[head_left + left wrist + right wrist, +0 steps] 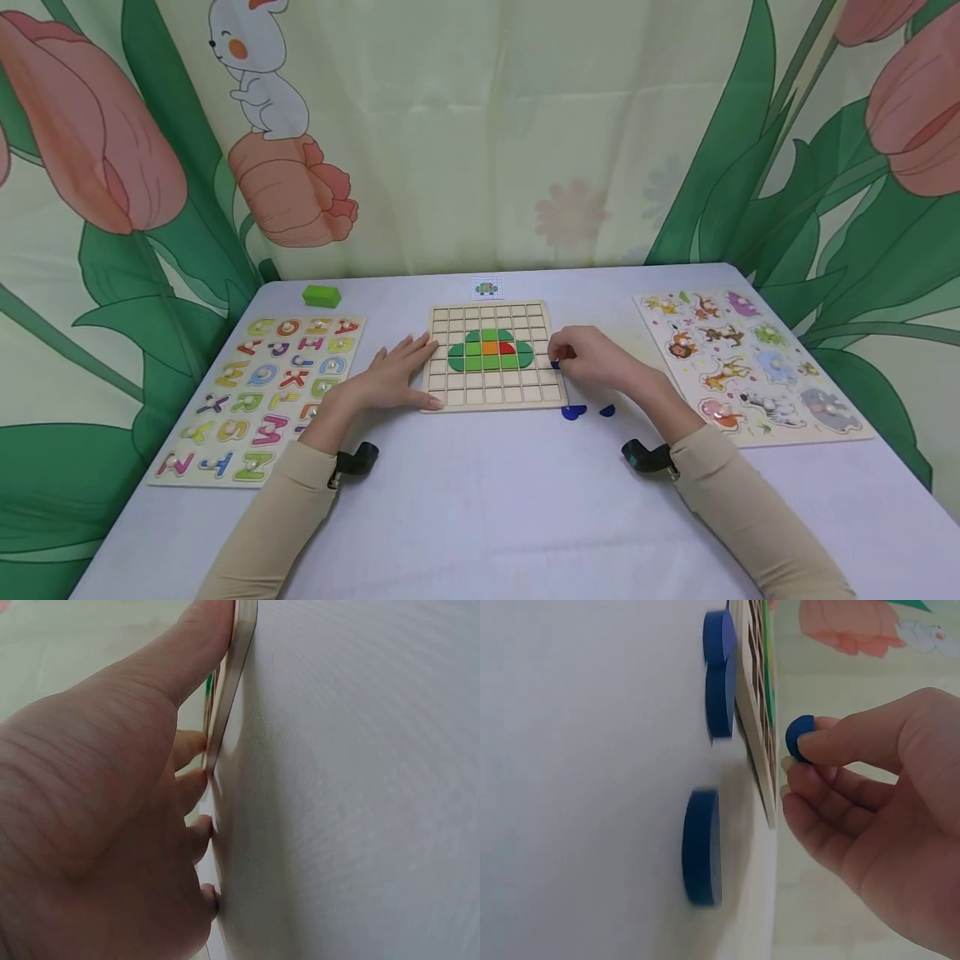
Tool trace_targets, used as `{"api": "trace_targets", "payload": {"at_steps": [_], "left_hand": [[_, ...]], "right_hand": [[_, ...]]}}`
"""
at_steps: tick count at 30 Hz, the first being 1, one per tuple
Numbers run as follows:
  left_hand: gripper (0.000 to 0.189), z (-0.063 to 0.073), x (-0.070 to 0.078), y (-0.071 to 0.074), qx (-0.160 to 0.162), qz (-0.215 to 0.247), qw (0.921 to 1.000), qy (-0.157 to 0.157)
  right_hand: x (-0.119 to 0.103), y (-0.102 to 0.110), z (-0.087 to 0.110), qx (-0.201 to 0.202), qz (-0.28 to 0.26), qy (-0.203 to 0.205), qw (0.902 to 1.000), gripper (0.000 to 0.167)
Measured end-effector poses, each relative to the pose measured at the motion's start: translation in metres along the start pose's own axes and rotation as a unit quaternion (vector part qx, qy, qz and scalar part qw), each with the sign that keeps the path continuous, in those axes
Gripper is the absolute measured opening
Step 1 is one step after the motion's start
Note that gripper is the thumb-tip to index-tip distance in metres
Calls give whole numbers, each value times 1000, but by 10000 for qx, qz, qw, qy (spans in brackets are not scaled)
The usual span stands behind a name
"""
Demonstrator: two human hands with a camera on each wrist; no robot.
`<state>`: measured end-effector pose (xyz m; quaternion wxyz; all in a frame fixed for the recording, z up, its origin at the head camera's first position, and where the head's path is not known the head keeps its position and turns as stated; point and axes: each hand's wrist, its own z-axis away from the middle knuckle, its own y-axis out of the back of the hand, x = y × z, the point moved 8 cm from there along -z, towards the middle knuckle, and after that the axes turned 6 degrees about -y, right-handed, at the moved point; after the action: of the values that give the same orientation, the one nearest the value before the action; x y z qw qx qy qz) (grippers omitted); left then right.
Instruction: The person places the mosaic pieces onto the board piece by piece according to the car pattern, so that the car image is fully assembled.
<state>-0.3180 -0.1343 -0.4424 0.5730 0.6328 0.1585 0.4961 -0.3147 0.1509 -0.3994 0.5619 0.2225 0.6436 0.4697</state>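
A wooden grid board (pixel 495 400) lies mid-table, with green, orange and red pieces (pixel 491 350) set in its middle squares. My left hand (pixel 392 375) has its fingers spread along the board's left edge, thumb at the near corner; the left wrist view shows the thumb (pixel 187 652) against the rim. At the board's right edge my right hand (pixel 592 357) pinches a small blue piece (pixel 800 737) with a rounded side between thumb and fingers. More blue pieces (pixel 573 412) lie by the near right corner, and a single blue piece (pixel 607 410) sits a little farther right.
Beyond the board lies a small picture card (pixel 487 288) with a similar coloured pattern. An alphabet puzzle board (pixel 258 400) occupies the left side, with a green block (pixel 322 296) behind it. On the right lies an animal puzzle board (pixel 750 367). A printed curtain (pixel 480 142) hangs behind the table.
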Motion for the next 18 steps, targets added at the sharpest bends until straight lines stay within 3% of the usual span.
{"api": "trace_targets", "payload": {"at_steps": [7, 18], "left_hand": [[111, 1, 0, 1, 24, 0, 10000, -10], [110, 1, -1, 0, 6, -25, 10000, -24]], "right_hand": [[-22, -12, -1, -162, -309, 158, 9993, 16], [-38, -18, -7, -105, -209, 142, 9996, 17]]}}
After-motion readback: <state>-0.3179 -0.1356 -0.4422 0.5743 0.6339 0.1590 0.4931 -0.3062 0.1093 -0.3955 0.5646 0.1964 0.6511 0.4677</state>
